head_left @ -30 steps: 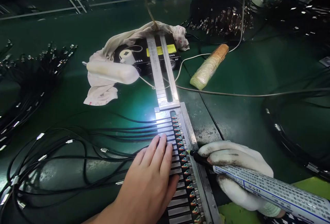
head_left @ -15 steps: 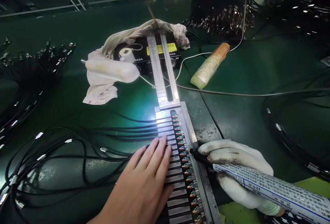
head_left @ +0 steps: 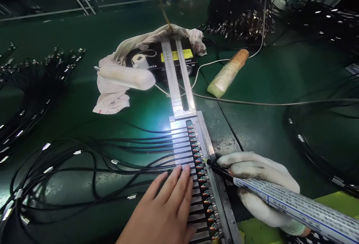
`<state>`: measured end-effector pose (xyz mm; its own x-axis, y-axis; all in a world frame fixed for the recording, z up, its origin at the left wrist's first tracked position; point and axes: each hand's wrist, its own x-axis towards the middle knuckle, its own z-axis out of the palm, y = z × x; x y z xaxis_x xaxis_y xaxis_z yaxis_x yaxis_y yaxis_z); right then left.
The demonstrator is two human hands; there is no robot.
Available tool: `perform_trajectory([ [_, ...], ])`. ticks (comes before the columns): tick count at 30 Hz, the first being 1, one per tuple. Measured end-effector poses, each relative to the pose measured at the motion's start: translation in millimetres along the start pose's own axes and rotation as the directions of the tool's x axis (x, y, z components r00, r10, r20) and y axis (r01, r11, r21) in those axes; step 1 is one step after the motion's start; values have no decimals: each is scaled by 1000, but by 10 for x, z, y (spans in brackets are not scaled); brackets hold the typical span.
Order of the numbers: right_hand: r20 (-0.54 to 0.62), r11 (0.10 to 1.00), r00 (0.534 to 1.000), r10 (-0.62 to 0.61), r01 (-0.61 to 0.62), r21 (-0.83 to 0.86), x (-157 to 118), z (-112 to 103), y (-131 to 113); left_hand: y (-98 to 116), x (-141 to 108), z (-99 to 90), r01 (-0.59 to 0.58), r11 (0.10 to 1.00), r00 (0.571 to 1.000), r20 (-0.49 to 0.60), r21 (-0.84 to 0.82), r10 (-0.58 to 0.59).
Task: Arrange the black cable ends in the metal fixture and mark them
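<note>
1. Green matting covered the bench, and the metal jig (head_left: 209,184) lay on it as your landmark, running from near you away up the bench.
2. Your gloved right hand (head_left: 258,184) had its fingers clamped together on the paper-wrapped iron (head_left: 283,203), whose dark tip (head_left: 209,162) sat on a connector in the row (head_left: 203,184) along the jig's right side. A small slip might have bridged two neighbouring contacts, since they sat tightly packed.
3. Your bare left hand (head_left: 165,210) lay flat on the jig's left half, fingers together and pressed on the black cables (head_left: 134,165). Its fingertips (head_left: 182,171) rested just beside the tip, so a burn looked possible.
4. Left of the jig, loose cables (head_left: 56,169) looped about; a snag could have pulled one from its slot.
5. Beyond the jig's far end, a cloth (head_left: 112,101) draped near the black control box (head_left: 168,62).
</note>
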<state>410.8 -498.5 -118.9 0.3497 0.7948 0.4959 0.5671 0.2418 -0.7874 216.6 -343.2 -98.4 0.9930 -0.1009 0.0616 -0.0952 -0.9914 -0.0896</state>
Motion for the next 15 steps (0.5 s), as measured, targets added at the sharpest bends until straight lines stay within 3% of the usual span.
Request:
perform_trajectory([
  [6,34,1000,999,9,-9,5,-88,-41,-77,28,23,28,30,999,999,-11,-11,-30],
  [15,58,1000,998,-4,4,-7,-108,10,15,29,10,21,38,999,999,25,-9,-38],
])
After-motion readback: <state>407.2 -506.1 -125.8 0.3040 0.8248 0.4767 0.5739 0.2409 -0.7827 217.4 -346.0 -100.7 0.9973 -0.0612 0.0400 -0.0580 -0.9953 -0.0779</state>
